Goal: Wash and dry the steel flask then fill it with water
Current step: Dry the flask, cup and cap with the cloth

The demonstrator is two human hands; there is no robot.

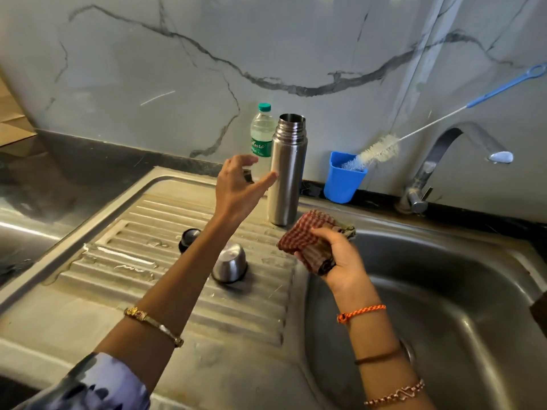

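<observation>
**Two loose caps and one tall flask on a wet drainboard**

Two hazards stood out. First, the steel flask (pixel 286 170) stood upright and uncapped at the back of the ribbed drainboard (pixel 124 255), near the edge of the sink basin (pixel 444 291), and the ribs under it looked wet, with water pooled to the left. A tall, narrow body on a ridged, slick surface would likely tip at a sideways knock, and the left hand (pixel 241 184) was right beside it, fingers spread and holding nothing, thumb tip near or just touching the flask's wall; which of the two could not be told. A careless reach could have sent it into the basin or against the plastic water bottle (pixel 261 134) just behind it.

Second, the right hand (pixel 328 255) was clenched around a bunched red-checked cloth (pixel 307 238), so only one hand was free to steady anything. Pouring from the bottle one-handed might have spilled water down the dried shell.

Its steel cup lid (pixel 229 263) lay mouth-down on the ribs, and the dark stopper (pixel 189 239) just beyond it, both close under the left forearm and easy to sweep aside.

As for looks, the flask was brushed steel, threaded at the neck, mouth open, with no drops plainly visible on its side.
</observation>
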